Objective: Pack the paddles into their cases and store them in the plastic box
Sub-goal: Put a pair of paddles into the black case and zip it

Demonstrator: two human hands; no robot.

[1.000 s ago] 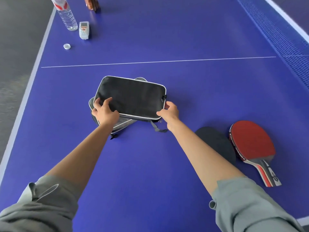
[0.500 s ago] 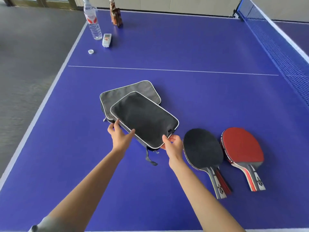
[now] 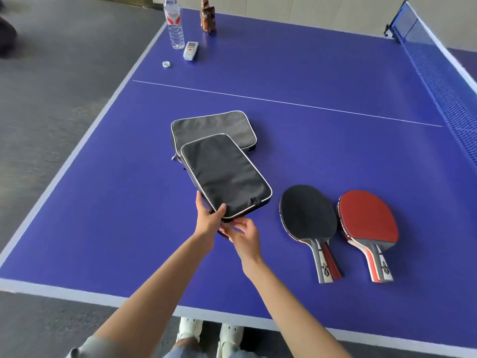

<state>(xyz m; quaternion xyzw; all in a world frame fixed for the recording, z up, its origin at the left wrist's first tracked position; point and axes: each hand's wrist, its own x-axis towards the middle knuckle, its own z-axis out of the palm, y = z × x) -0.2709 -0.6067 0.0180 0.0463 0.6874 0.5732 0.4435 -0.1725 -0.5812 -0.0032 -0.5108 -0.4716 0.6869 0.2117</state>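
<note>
A: From the head camera, what had changed since a second before?

B: The black case (image 3: 225,177) had been pulled nearer the table (image 3: 108,202) edge and turned, its zip end towards the person. It still overlapped the grey case (image 3: 214,127) behind it. The right hand (image 3: 244,235) had left the case's right corner and come in beside the left hand (image 3: 208,220).

A: And the fingers?

B: The left hand's fingers were pinched on the near corner of the black case, thumb on top. The right hand's fingers were curled just under that same edge, seemingly picking at the zip pull or strap; whether they had closed on it I could not tell.

A: The paddles?

B: The black paddle (image 3: 308,215) and the red paddle (image 3: 367,220) lay side by side on the table, right of the case, untouched. No plastic box in view.

A: Meaning?

B: Probably the case was about to be opened; nothing was packed yet
</note>
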